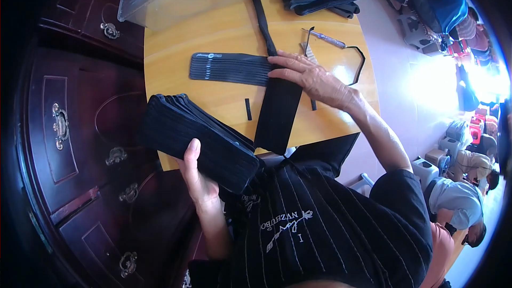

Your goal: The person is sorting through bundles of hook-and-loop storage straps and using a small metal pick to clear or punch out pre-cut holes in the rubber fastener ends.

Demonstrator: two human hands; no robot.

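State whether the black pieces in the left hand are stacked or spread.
Stacked: the black pieces form a thick block in the left hand, edges layered together.

I see left forearm (212,229) at near left, left hand (201,184) gripping, thumb (192,149) up, other fingers hidden. Right elbow (397,164) bent, right forearm (375,128) slanting far and left; right hand (320,82) palm down, fingers (288,62) stretched left, thumb out of sight.

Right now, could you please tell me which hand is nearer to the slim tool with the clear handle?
The right hand: it touches a black panel just short of the slim tool, while the left hand is farther off, lower left, holding a black stack.
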